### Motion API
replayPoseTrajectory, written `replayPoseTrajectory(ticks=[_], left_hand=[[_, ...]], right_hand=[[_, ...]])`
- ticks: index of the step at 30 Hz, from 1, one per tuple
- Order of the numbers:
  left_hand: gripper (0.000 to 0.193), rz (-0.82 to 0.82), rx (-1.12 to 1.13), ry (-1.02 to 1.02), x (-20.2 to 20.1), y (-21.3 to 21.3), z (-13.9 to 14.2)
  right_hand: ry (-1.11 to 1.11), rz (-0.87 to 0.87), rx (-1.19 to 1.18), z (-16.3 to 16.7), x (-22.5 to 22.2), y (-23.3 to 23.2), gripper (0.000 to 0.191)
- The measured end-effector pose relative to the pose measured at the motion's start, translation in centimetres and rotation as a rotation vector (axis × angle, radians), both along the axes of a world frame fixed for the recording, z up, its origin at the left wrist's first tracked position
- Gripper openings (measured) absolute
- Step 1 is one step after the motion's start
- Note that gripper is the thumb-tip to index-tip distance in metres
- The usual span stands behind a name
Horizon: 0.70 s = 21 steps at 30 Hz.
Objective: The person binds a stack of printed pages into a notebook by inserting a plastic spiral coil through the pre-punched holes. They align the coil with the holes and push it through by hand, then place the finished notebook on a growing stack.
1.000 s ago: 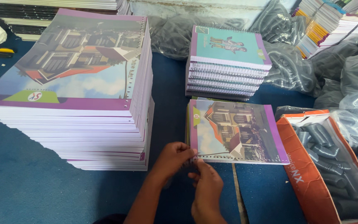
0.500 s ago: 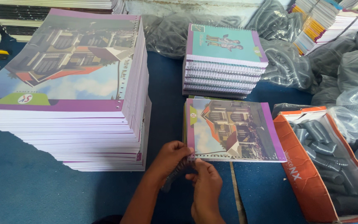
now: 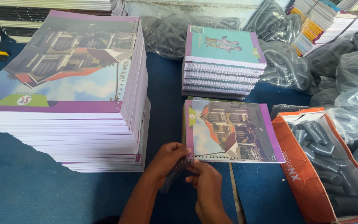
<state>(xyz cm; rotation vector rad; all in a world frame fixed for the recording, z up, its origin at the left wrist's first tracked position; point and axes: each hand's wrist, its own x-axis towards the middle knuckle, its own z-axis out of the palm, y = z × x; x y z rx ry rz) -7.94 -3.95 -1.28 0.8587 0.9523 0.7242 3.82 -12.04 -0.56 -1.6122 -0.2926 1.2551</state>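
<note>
Three stacks of notebooks stand on the blue tabletop point(image 3: 30, 195). The tall stack point(image 3: 83, 112) on the left is made of large unbound books with a house picture on purple covers and punched holes along the right edge. The smaller bound stack point(image 3: 222, 62) at the back has a teal cover on top. In front of it lies the low notebook point(image 3: 228, 130), a few books thick, with a house cover and a row of punched holes along its near edge. More stacks show at the top right, too far off to count.

One orange carton point(image 3: 301, 174) lies open on the right and holds many dark spiral coils point(image 3: 324, 157), packed too close to count. Clear bags point(image 3: 357, 79) of the same coils are heaped behind and beside it.

Both forearms reach in from the bottom edge. The left hand point(image 3: 168, 159) is curled closed, pinching a dark coil point(image 3: 174, 174) at the near left corner of the low notebook. The right hand point(image 3: 206, 182) sits just beside it, its fingers bent and closed on the same coil at the holed edge. The two hands touch each other.
</note>
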Motion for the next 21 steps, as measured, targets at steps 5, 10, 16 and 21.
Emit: replayPoseTrajectory(ticks=[5, 10, 16, 21], left_hand=[[0.024, 0.005, -0.027, 0.023, 0.0, 0.0, 0.1], [0.025, 0.026, 0.006, 0.019, 0.1, -0.1, -0.1], [0.025, 0.016, -0.019, 0.019, 0.0, -0.2, 0.1], [0.027, 0.004, -0.048, 0.011, -0.2, -0.3, 0.4]], right_hand=[[0.037, 0.009, 0.117, -0.2, 0.2, 0.3, 0.03], [0.078, 0.062, 0.027, 0.1, 1.1, 0.5, 0.028], [0.056, 0.103, 0.053, 0.4, 0.9, 0.5, 0.03], [-0.059, 0.147, 0.11, 0.2, 0.6, 0.7, 0.036]])
